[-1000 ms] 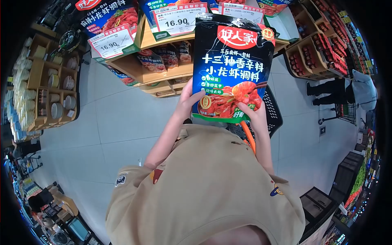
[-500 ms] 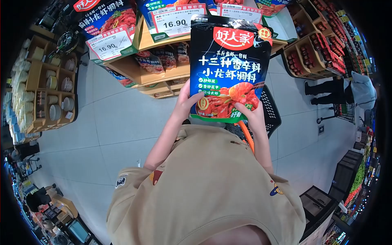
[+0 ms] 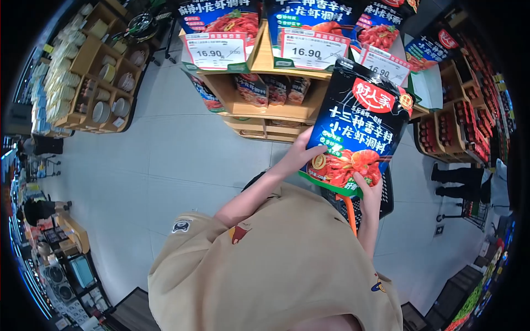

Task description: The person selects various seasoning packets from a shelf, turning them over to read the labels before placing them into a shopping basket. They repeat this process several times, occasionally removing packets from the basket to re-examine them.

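Both of my hands hold up a dark blue seasoning pouch (image 3: 359,129) with a red logo, white lettering and a crayfish picture. My left hand (image 3: 301,154) grips its lower left edge, thumb on the front. My right hand (image 3: 369,190) grips the lower right corner. The pouch is upright, tilted a little to the right, in front of a wooden display shelf (image 3: 265,107). Below my hands hangs a black shopping basket (image 3: 386,198) with an orange handle (image 3: 350,212).
The shelf carries more pouches and 16.90 price cards (image 3: 216,51). A wooden rack of bowls (image 3: 96,83) stands at the left, shelves of red bottles (image 3: 447,129) at the right. Another person's legs (image 3: 461,185) stand at the far right. Grey tiled floor surrounds me.
The view has swung left and down, so the pouch and both hands now sit further right and lower in the picture. The pouch tilts more to the right. Both grips are unchanged.
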{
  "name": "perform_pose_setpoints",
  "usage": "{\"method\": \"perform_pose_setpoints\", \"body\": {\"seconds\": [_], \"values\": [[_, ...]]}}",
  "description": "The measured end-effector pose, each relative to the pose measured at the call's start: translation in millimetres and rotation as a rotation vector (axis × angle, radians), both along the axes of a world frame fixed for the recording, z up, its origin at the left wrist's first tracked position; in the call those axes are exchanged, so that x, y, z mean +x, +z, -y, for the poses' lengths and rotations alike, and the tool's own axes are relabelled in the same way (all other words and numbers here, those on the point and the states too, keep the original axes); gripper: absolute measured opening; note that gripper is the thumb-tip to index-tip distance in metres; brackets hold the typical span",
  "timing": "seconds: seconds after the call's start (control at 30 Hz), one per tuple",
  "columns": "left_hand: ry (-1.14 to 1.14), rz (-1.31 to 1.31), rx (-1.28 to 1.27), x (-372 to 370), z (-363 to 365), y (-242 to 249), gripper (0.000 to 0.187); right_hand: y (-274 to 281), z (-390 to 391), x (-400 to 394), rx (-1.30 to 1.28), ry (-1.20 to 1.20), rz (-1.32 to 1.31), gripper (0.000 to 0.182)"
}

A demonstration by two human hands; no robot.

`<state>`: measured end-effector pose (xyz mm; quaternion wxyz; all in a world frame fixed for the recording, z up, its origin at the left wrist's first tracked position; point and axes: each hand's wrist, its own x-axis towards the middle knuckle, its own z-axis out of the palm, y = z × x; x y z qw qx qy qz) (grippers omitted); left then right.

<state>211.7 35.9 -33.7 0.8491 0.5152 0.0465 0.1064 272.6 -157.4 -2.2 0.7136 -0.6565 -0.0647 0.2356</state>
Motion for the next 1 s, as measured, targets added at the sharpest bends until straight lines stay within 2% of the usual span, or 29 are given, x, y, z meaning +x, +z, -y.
{"method": "perform_pose_setpoints", "body": {"seconds": [0.2,0.27,0.3,0.5,0.57,0.8,0.97,1.0], "values": [[0.012,0.001,-0.026,-4,-2,2,0.044,0,-2,2,-0.001,0.007,-0.009,0.031],[0.030,-0.022,-0.034,-5,-2,4,0.044,-2,1,5,-0.057,0.106,-0.007,0.043],[0.034,-0.021,-0.034,-6,-2,5,0.044,0,0,5,-0.056,0.109,-0.006,0.043],[0.071,-0.029,-0.015,-10,-6,8,0.045,8,-9,2,-0.014,0.124,-0.019,0.040],[0.094,-0.017,0.006,-11,-9,9,0.044,10,-15,0,0.008,0.086,-0.012,0.033],[0.091,-0.002,0.028,-10,-11,3,0.042,9,-17,-2,-0.016,0.048,0.008,0.032],[0.066,-0.147,0.003,-10,-14,3,0.036,5,-18,-5,-0.069,0.045,-0.012,0.026],[0.073,-0.199,-0.046,-10,-13,-6,0.036,-8,-11,-3,-0.230,0.027,-0.005,0.027]]}}
